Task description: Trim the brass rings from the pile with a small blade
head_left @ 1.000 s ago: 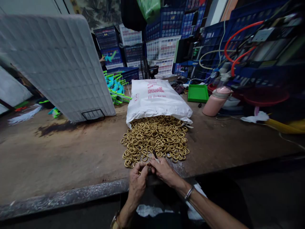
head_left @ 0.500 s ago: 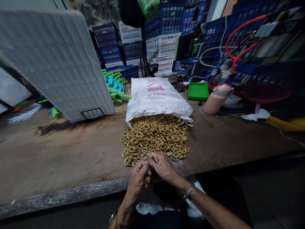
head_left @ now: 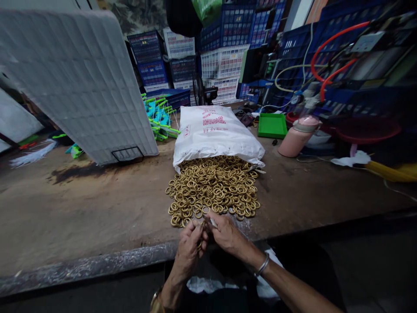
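Observation:
At the front edge of the table, my left hand is closed on a brass-coloured ring, part of which shows between the fingers. My right hand is closed around a small, pale, narrow tool; its kind is hidden by the fingers. The fingertips of both hands nearly meet. Just beyond them lies a heap of brass-coloured rings, spilling from the open mouth of a white woven sack with red print.
A large whitish ribbed panel leans over the table's left side, with green and blue plastic pieces beside it. To the right are a green tray and a pink bottle. Stacked crates stand behind.
My right hand has drawn slightly right, away from the left fingertips. More of the ring shows in my left hand. The whole view has shifted a little.

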`<control>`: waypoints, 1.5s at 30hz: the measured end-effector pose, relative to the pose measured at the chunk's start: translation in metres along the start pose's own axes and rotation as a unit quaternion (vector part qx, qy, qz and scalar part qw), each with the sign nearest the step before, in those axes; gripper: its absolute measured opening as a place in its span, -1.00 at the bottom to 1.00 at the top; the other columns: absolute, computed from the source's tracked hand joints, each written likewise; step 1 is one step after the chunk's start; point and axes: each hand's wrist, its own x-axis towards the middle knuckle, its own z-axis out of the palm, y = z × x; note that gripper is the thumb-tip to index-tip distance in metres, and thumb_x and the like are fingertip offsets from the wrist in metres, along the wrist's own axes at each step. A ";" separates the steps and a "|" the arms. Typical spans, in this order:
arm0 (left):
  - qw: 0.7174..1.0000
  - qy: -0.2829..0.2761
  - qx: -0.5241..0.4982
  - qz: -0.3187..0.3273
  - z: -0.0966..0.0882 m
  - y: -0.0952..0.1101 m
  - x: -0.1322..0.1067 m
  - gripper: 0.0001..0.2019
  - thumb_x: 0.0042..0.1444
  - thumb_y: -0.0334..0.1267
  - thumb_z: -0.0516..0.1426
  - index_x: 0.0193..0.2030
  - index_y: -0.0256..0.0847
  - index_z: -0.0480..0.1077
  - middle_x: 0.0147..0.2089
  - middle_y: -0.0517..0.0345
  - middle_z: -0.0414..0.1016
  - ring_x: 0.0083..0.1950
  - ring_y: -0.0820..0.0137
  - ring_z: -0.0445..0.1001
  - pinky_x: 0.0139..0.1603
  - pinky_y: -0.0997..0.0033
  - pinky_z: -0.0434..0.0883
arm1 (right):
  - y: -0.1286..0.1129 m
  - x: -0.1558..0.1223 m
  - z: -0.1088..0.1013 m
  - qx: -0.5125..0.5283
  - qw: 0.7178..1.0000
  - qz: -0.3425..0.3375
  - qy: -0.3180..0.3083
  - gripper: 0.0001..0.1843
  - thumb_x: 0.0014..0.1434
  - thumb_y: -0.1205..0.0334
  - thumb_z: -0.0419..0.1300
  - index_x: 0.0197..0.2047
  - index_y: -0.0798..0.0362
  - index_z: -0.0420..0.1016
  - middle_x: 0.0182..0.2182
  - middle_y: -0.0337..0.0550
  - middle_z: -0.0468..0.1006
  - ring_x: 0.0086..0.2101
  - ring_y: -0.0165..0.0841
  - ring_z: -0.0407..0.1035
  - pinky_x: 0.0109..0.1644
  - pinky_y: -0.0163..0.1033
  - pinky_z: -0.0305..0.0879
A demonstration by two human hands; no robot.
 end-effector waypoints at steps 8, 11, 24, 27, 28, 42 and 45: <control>1.000 0.023 -0.002 -0.007 0.000 -0.002 0.005 -0.62 -0.15 0.06 0.18 -0.41 -0.21 0.21 -0.59 0.34 0.26 -0.66 0.65 0.14 -0.65 0.64 0.00 | -0.003 -0.006 0.001 -0.143 0.989 -0.015 -0.028 -0.74 -0.12 0.48 -0.04 -0.32 0.05 0.29 -0.50 -0.21 0.42 -0.50 -0.43 0.23 -0.44 -0.34 -0.10; 0.999 0.030 0.033 0.007 -0.001 -0.005 0.007 -0.62 -0.12 0.07 0.15 -0.45 -0.22 0.19 -0.60 0.33 0.26 -0.67 0.64 0.12 -0.67 0.64 -0.01 | -0.004 -0.005 0.000 -0.147 0.989 -0.004 -0.024 -0.75 -0.10 0.48 -0.04 -0.33 0.06 0.30 -0.51 -0.21 0.43 -0.50 -0.42 0.24 -0.44 -0.33 -0.10; 0.994 0.023 0.091 0.052 -0.010 -0.009 0.003 -0.63 -0.10 0.07 0.14 -0.52 -0.22 0.21 -0.60 0.29 0.25 -0.65 0.62 0.12 -0.68 0.62 0.01 | -0.004 0.000 -0.003 -0.143 0.984 -0.024 -0.104 -0.70 -0.11 0.50 -0.05 -0.30 0.05 0.31 -0.43 -0.16 0.47 -0.41 -0.38 0.31 -0.40 -0.36 0.00; 0.996 0.032 0.079 0.019 -0.012 -0.009 -0.009 -0.62 -0.11 0.10 0.13 -0.49 -0.21 0.20 -0.60 0.30 0.26 -0.68 0.63 0.11 -0.71 0.63 -0.03 | -0.006 0.002 0.001 -0.210 0.973 0.006 -0.092 -0.70 -0.10 0.49 -0.04 -0.27 0.07 0.31 -0.44 -0.13 0.47 -0.43 -0.36 0.32 -0.44 -0.33 -0.06; 0.997 0.027 0.072 0.008 -0.012 -0.009 -0.016 -0.63 -0.10 0.09 0.13 -0.48 -0.21 0.20 -0.60 0.30 0.27 -0.68 0.64 0.11 -0.71 0.64 -0.03 | -0.006 0.003 0.003 -0.227 0.970 0.015 -0.085 -0.71 -0.08 0.48 -0.04 -0.25 0.07 0.31 -0.44 -0.12 0.46 -0.44 -0.36 0.32 -0.45 -0.32 -0.08; 0.987 0.036 -0.153 -0.042 -0.048 -0.009 -0.045 -0.81 0.06 -0.15 0.09 -0.38 -0.25 0.28 -0.41 0.18 0.34 -0.59 0.64 0.16 -0.66 0.64 0.03 | -0.023 0.022 0.044 -0.229 0.973 0.005 -0.008 -0.81 0.11 0.19 0.01 -0.20 0.06 0.22 -0.38 -0.13 0.45 -0.36 -0.32 0.30 -0.35 -0.29 -0.03; 0.978 0.015 -0.201 -0.046 -0.054 -0.006 -0.046 -0.86 0.04 -0.23 0.11 -0.25 -0.20 0.29 -0.41 0.21 0.34 -0.59 0.63 0.17 -0.66 0.65 0.05 | -0.032 0.025 0.048 -0.245 0.969 0.020 -0.011 -0.80 0.09 0.24 0.02 -0.18 0.06 0.22 -0.38 -0.12 0.46 -0.33 -0.30 0.32 -0.33 -0.27 -0.02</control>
